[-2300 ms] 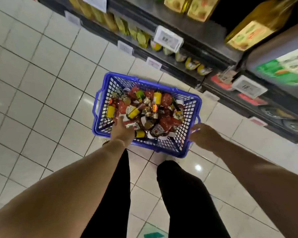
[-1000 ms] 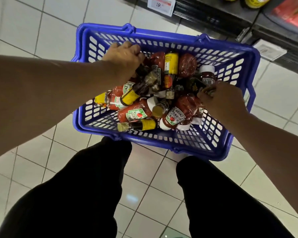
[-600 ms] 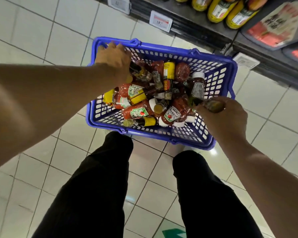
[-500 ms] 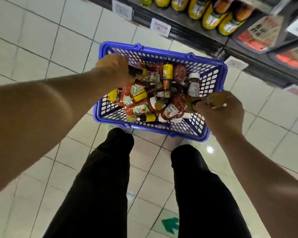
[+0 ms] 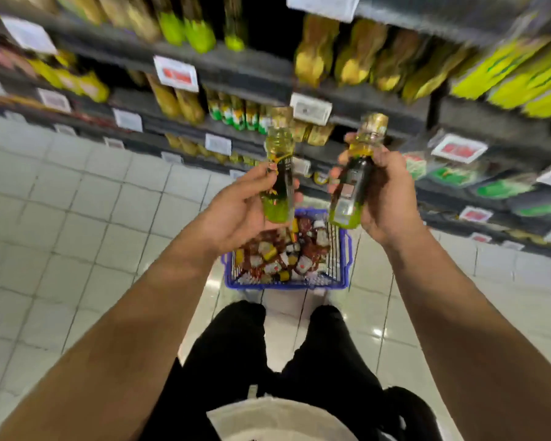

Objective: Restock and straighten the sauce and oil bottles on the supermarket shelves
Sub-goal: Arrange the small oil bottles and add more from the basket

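Both hands raised from blue plastic basket (image 5: pixel 287 283) since half-second ago. Left hand (image 5: pixel 239 211) clamped on small gold-capped oil bottle (image 5: pixel 279 173); right hand (image 5: pixel 385 198) clamped on matching second bottle (image 5: pixel 357 179). Bottles upright before dark shelves (image 5: pixel 252 70); shelving likely next.

Underfoot, a floor (image 5: pixel 77 218) of pale glossy tiles with thin dark joints, catching bright glints of ceiling light. Along the rack edges, white price tags (image 5: pixel 176 73), some printed red, all blurred beyond reading. At the bottom, black trousers (image 5: pixel 233 345), two legs apart, and a strip of white cloth (image 5: pixel 277 418) at the frame's lower edge.
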Tool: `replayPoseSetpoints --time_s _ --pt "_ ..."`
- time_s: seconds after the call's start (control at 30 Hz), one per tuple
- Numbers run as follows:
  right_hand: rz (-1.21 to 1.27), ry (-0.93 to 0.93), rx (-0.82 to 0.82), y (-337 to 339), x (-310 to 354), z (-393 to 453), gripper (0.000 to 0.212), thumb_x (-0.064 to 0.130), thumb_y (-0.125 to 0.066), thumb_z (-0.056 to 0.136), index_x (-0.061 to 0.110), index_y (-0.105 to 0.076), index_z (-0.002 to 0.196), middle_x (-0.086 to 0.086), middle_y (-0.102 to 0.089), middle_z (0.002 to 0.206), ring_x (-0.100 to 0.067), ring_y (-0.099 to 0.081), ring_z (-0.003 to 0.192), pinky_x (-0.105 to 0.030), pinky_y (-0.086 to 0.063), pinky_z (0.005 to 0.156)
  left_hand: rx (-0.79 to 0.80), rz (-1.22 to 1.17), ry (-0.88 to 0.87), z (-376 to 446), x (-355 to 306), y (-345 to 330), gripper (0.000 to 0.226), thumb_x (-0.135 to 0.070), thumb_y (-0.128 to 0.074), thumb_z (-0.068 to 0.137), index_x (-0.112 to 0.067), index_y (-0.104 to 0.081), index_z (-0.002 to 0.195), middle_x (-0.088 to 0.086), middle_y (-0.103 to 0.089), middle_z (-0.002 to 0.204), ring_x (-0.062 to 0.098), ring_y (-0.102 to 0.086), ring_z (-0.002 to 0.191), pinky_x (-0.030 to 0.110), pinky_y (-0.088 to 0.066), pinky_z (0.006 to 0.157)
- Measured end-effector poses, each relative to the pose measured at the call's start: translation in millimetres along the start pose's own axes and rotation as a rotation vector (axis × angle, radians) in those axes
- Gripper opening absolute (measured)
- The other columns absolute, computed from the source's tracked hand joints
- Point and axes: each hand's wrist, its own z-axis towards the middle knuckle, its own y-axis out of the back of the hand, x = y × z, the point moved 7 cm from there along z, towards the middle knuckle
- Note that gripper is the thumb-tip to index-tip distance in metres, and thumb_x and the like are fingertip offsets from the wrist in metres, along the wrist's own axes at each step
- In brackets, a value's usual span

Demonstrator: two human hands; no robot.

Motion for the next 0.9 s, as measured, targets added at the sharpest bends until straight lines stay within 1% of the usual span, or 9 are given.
replayPoseSetpoints --time_s 0.07,0.13,0.23,0.3,0.37,0.47,0.7,0.8,0.9 --pt "0.008 0.019 0.054 -43.4 26.2 -11.3 0.035 0.025 -0.032 0.104 0.008 -0.047 0.130 -0.011 -0.066 0.092 -0.025 -0.061 0.072 -0.035 -0.054 0.065 0.045 0.063 -0.056 -19.2 -50.7 -24.0 0.025 -0.021 -0.055 0.096 -0.014 -0.061 0.119 0.010 -0.070 0.107 0.028 -0.068 0.103 0.048 -0.057 0.083" --pt "0.015 0.047 0.090 -81.3 49.6 -19.9 0.035 0.027 -0.030 0.104 0.009 -0.047 0.130 -0.012 -0.066 0.093 -0.024 -0.058 0.069 -0.033 -0.052 0.062 -0.004 0.257 -0.150 -33.0 -95.4 -42.1 0.027 -0.019 -0.066 0.086 -0.013 -0.061 0.112 0.008 -0.071 0.095 0.025 -0.070 0.091 0.041 -0.060 0.073" --pt "0.033 0.117 0.212 -131.3 83.9 -28.5 0.038 0.030 -0.035 0.101 0.008 -0.051 0.127 -0.012 -0.066 0.091 -0.023 -0.056 0.064 -0.032 -0.049 0.058 -0.085 0.505 -0.286 -50.1 -149.8 -65.3 0.032 -0.022 -0.078 0.080 -0.017 -0.060 0.106 0.010 -0.072 0.087 0.024 -0.070 0.085 0.035 -0.059 0.066" --pt "-0.025 0.182 0.286 -158.1 106.0 -29.7 0.037 0.032 -0.046 0.099 0.009 -0.054 0.126 -0.010 -0.066 0.089 -0.022 -0.055 0.060 -0.032 -0.047 0.056 -0.074 0.568 -0.357 -62.4 -179.5 -81.2 0.033 -0.029 -0.079 0.082 -0.028 -0.059 0.108 0.012 -0.072 0.087 0.024 -0.071 0.084 0.034 -0.058 0.063" --pt "-0.144 0.256 0.331 -180.6 124.4 -29.3 0.034 0.026 -0.059 0.094 0.011 -0.054 0.124 -0.009 -0.063 0.086 -0.021 -0.053 0.055 -0.032 -0.047 0.052 -0.075 0.590 -0.434 -75.5 -205.9 -92.0 0.032 -0.032 -0.079 0.084 -0.038 -0.058 0.108 0.014 -0.072 0.092 0.026 -0.072 0.086 0.035 -0.057 0.061" --pt "-0.239 0.361 0.387 -210.3 151.4 -28.7 0.030 0.020 -0.066 0.092 0.015 -0.055 0.120 -0.007 -0.056 0.081 -0.021 -0.052 0.054 -0.033 -0.048 0.052 -0.090 0.591 -0.537 -92.7 -248.6 -105.3 0.030 -0.037 -0.079 0.085 -0.038 -0.060 0.107 0.010 -0.069 0.104 0.027 -0.072 0.095 0.038 -0.056 0.059" --pt "-0.382 0.555 0.450 -282.3 209.9 -28.7 0.027 0.030 -0.067 0.091 0.021 -0.061 0.116 -0.008 -0.053 0.076 -0.026 -0.054 0.057 -0.036 -0.049 0.055 -0.103 0.677 -0.747 -122.0 -354.7 -120.0 0.036 -0.042 -0.075 0.088 -0.037 -0.062 0.121 -0.011 -0.066 0.099 0.012 -0.069 0.090 0.038 -0.057 0.063" --pt "-0.484 0.641 0.380 -323.2 233.0 -14.8 0.024 0.034 -0.070 0.089 0.027 -0.063 0.111 -0.005 -0.055 0.073 -0.026 -0.056 0.059 -0.038 -0.048 0.056 -0.137 0.721 -0.835 -120.4 -411.9 -118.3 0.039 -0.047 -0.074 0.085 -0.038 -0.063 0.121 -0.010 -0.067 0.103 0.011 -0.070 0.091 0.036 -0.059 0.068" --pt "-0.522 0.751 0.311 -369.9 250.0 7.0 0.017 0.028 -0.068 0.090 0.027 -0.063 0.106 -0.005 -0.058 0.068 -0.024 -0.058 0.056 -0.036 -0.050 0.053 -0.196 0.820 -0.890 -109.0 -471.0 -102.1 0.036 -0.052 -0.073 0.080 -0.042 -0.064 0.114 -0.012 -0.071 0.102 0.015 -0.070 0.097 0.050 -0.060 0.083"
